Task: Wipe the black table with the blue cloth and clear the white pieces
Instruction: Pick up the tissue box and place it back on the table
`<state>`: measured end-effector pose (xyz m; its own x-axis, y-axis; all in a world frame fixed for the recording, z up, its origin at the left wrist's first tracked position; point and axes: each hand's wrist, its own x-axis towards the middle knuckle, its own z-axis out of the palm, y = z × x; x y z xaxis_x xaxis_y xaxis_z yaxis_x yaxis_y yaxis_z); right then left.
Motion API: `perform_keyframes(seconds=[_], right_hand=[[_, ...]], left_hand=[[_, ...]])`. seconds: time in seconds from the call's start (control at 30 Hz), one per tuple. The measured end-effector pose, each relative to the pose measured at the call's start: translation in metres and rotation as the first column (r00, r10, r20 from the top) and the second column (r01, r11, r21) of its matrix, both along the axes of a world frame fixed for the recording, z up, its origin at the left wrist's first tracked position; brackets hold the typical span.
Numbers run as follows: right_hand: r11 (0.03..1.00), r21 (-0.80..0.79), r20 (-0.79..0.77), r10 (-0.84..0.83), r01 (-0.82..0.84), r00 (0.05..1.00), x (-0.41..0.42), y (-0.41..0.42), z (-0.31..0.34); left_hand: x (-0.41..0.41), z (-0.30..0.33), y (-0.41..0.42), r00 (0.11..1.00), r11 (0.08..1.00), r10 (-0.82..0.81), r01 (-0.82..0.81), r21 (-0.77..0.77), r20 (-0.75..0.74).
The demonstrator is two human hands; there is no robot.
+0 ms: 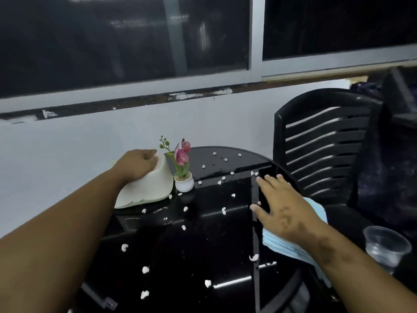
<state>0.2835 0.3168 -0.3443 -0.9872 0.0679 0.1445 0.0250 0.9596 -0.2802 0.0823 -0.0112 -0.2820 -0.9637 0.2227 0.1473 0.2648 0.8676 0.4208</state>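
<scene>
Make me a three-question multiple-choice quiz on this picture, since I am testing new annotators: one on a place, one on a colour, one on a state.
1. Where does the blue cloth lie?
A. under the right hand
B. on the chair
C. in the cup

2. What colour is the small flower pot?
A. red
B. white
C. black

3. How does the bowl stand?
A. upright and full
B. upside down, tilted under the left hand
C. stacked in the cup

Key: 1 A, the right hand lies flat over the cloth on the table; 2 B, the pot is white; 3 B, the left hand holds its raised base.
</scene>
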Motion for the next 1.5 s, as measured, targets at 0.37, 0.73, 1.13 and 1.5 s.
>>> perform_keyframes(seconds=[0.37,0.73,1.13,1.5], right_hand=[[0.868,-0.123,0.197,0.496,-0.481,0.846,-0.126,-0.086,0.019],[0.818,-0.116,-0.111,0.553,-0.563,0.826,-0.161,-0.110,-0.001],[0.873,-0.192,-0.191,0.415,-0.449,0.889,-0.202,-0.079,0.022],[0.920,-0.312,-0.220,0.171,-0.236,0.960,-0.283,-0.017,0.027]], left_hand=[[-0.006,-0.004,-0.001,1.000,0.998,0.007,-0.007,0.066,0.003],[-0.005,-0.003,0.000,1.000,0.999,-0.011,0.012,0.051,-0.016],[-0.008,-0.004,-0.001,1.000,0.999,0.009,-0.008,0.032,-0.026],[-0.013,-0.007,0.000,0.998,1.000,-0.004,0.004,-0.001,-0.057]])
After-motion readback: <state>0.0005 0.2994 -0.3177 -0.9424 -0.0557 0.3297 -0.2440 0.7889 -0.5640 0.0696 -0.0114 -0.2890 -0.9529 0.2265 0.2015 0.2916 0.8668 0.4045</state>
